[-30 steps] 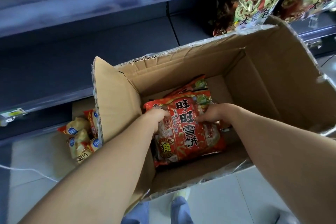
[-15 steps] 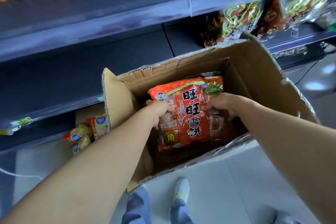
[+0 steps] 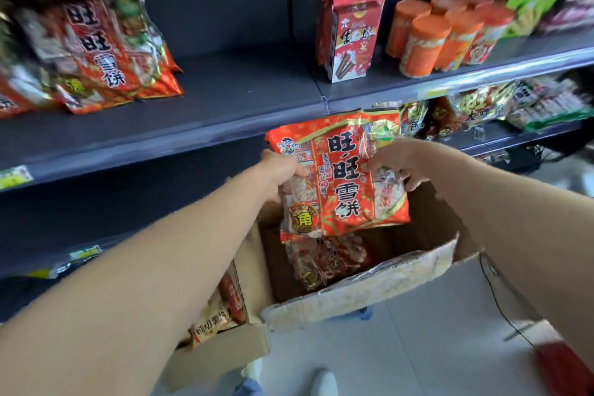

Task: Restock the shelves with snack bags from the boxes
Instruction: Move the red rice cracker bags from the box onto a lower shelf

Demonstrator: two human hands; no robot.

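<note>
A red snack bag (image 3: 340, 173) with black characters hangs above the open cardboard box (image 3: 363, 292), just below the front edge of the grey shelf (image 3: 244, 106). My left hand (image 3: 279, 172) grips its left side and my right hand (image 3: 397, 159) grips its right side. Another bag of the same kind (image 3: 324, 262) lies inside the box. Matching red bags (image 3: 96, 51) stand on the shelf at the left, with bare shelf to their right.
A red carton (image 3: 348, 32) and orange canisters (image 3: 440, 37) stand on the shelf at the right. Gold and red bags (image 3: 475, 111) fill the lower right shelf. A second box with yellow snack packs (image 3: 213, 325) sits on the floor at the left. My shoes (image 3: 323, 382) are below.
Both hands have lifted the red bag up out of the box to just under the shelf edge. The view has tilted up, so the upper shelf with its goods now shows.
</note>
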